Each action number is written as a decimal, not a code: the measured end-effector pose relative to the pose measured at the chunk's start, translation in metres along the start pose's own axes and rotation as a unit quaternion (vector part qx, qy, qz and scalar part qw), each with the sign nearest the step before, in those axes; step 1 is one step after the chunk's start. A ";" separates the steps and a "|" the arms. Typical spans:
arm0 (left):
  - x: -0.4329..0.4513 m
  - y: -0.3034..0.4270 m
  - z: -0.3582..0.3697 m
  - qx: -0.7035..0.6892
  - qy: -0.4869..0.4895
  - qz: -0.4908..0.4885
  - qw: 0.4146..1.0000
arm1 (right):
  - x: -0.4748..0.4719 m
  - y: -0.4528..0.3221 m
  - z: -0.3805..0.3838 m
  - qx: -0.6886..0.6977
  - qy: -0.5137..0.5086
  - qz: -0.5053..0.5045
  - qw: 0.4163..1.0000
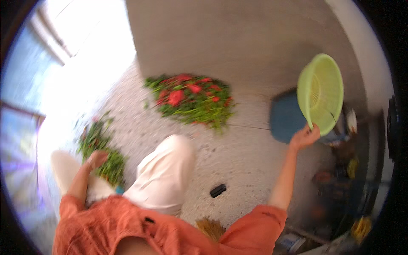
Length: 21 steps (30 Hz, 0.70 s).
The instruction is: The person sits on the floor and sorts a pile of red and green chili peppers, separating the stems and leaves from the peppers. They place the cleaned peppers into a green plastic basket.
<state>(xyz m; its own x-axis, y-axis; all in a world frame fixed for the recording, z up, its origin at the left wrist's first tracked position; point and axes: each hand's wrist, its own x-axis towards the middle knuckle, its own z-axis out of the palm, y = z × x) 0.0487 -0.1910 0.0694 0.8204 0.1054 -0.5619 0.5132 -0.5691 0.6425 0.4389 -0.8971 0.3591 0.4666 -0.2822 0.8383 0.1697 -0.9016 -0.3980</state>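
Note:
My right hand (304, 137) grips the rim of a light green plastic basket (322, 95), held out on the right and tipped on its side, with its open side facing right. My left hand (98, 158) is near my knee, over a pile of green leafy stems (111, 162); blur hides whether its fingers hold any. In front of my legs, a larger heap of red flowers with green stems (194, 98) lies on the floor by the wall.
A blue-grey container or seat (285, 118) stands behind the basket. A small black object (218, 190) and straw-like bristles (210, 228) are on the speckled floor. Blurred household items crowd the right side, with a yellow object (361, 229) low down. A plain wall (223, 38) rises ahead.

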 end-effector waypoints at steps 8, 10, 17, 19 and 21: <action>-0.046 0.082 -0.038 -0.140 0.050 0.097 0.984 | -0.151 -0.210 -0.079 0.311 -0.149 -0.005 0.939; -0.060 0.109 -0.054 -0.245 0.058 0.134 0.959 | -0.159 -0.257 -0.090 0.334 -0.202 -0.106 0.915; -0.160 0.206 -0.129 -0.590 -0.065 0.314 0.741 | -0.183 -0.420 -0.069 0.430 -0.299 -0.389 0.758; -0.170 0.188 -0.142 -0.648 0.013 0.215 0.731 | -0.193 -0.457 -0.062 0.447 -0.309 -0.433 0.719; -0.173 0.156 -0.153 -0.660 0.104 0.109 0.736 | -0.207 -0.491 -0.047 0.448 -0.308 -0.491 0.681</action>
<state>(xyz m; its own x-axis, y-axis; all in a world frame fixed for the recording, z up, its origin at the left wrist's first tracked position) 0.0259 -0.1731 0.3465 0.8696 0.3296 -0.3675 0.0490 0.6831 0.7286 0.2180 -0.4109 0.3982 -0.0237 0.7526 0.6580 0.9949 0.0822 -0.0581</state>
